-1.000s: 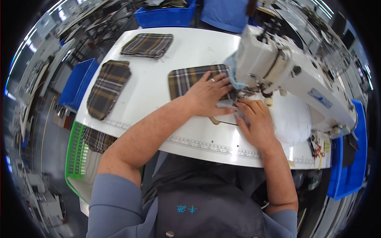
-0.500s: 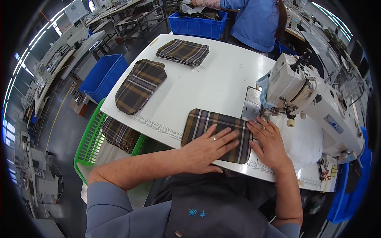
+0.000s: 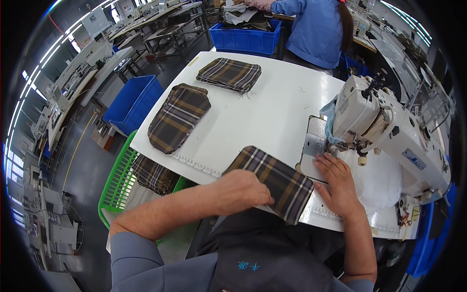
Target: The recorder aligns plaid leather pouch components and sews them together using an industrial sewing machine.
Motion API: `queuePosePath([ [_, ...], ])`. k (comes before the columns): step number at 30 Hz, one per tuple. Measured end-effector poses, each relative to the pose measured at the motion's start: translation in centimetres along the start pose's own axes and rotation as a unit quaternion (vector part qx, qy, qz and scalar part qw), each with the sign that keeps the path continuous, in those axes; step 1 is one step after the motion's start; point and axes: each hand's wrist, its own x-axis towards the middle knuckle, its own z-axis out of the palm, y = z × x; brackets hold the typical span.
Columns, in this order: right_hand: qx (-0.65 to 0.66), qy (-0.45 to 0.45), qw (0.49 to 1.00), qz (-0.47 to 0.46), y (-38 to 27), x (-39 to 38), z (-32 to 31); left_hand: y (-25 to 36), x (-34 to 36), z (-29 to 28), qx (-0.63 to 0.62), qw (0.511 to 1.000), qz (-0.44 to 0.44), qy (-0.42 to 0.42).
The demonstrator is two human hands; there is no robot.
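Tabletop [image 3: 277, 117], white, left hand [image 3: 239, 191] gripping plaid panel [image 3: 282, 182], grey floor [image 3: 90, 187]

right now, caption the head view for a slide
Left hand gripping a plaid fabric piece by its near edge, right hand open beside a white sewing machine.

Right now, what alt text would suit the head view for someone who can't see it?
A person's left grip holds the near edge of a plaid fabric piece at the front of a white table, while the right grip lies open near a white sewing machine. Two plaid fabric piles lie farther left.
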Motion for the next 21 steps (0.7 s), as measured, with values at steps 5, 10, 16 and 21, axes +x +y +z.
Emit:
queuePosePath([
  [5,-0.001,0.006,1.000,0.007,0.1,0.2,0.0,-8.6,1.9,-8.0,0.026,0.972,-0.156,0.173],
  [10,0.018,0.017,1.000,0.003,0.4,0.5,0.0,-17.5,3.3,-15.1,0.244,0.904,-0.189,0.295],
  [16,0.022,0.009,1.000,0.005,0.5,0.6,-0.2,-25.5,2.8,-12.6,0.424,0.863,-0.092,0.259],
  [21,0.023,0.002,1.000,0.012,0.7,0.6,-0.2,-26.7,0.5,-6.3,0.299,0.909,-0.233,0.174],
])
